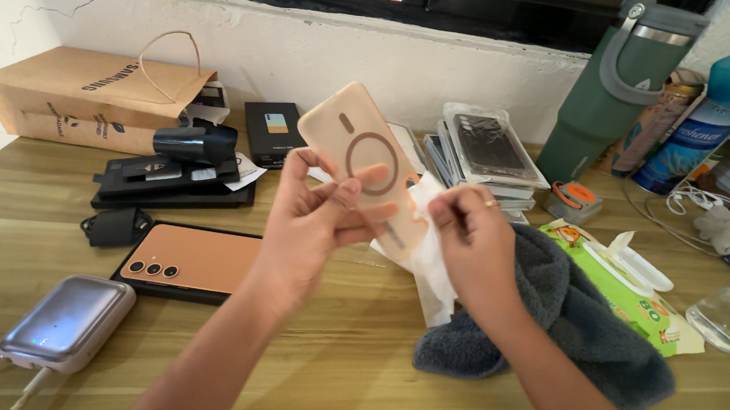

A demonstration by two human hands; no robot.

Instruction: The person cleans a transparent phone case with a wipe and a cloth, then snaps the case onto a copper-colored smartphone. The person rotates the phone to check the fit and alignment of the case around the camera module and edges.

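My left hand (317, 219) holds up a pale peach phone case (360, 157) with a ring mark on its back, tilted above the wooden table. My right hand (474, 243) pinches a white wipe (429, 261) against the case's lower right edge; the wipe hangs down below the hands. An orange phone (194, 262) lies face down on a black box, left of my left forearm. A dark grey fluffy cloth (562, 330) lies under my right forearm.
A brown paper bag (90, 96), black boxes (174, 179) and a silver power bank (65, 323) are on the left. Stacked packaged cases (488, 154), a green tumbler (617, 86), a spray can (705, 117) and a green wipes pack (633, 288) stand right.
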